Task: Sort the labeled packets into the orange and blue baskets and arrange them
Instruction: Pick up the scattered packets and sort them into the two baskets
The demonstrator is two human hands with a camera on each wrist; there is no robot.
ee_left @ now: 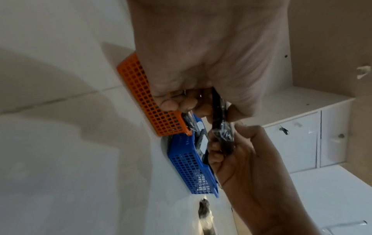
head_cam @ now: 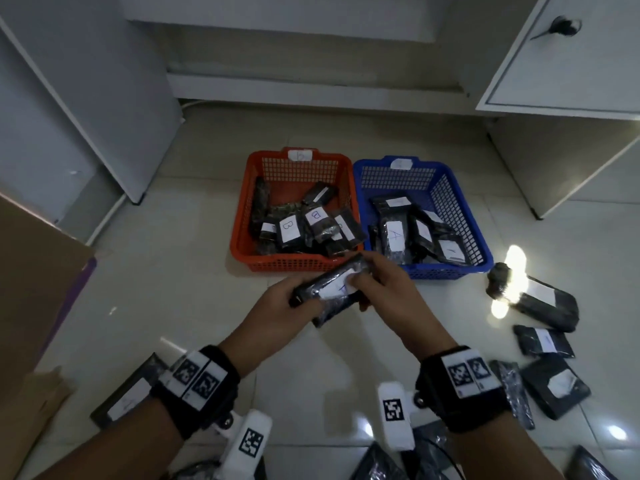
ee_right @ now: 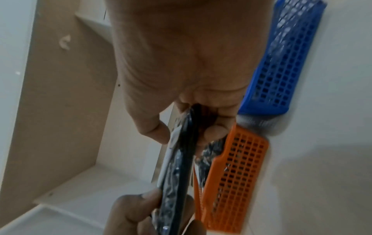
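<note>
Orange basket (head_cam: pixel 242 216), blue basket (head_cam: pixel 479 233), black packets (head_cam: pixel 550 308).

Both hands, left hand (head_cam: pixel 277 308) and right hand (head_cam: pixel 391 289), grip black packet (head_cam: pixel 332 289) (white label) before baskets.

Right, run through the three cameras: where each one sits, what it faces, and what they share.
Head: worn up top, looks down at the floor, both hands and wristbands, the orange basket and the blue basket.
Left wrist: looks along the left hand at the packet; the right hand shows too.
Right wrist: looks along the right hand at the same packet.
All three share the packet and both baskets.
</note>
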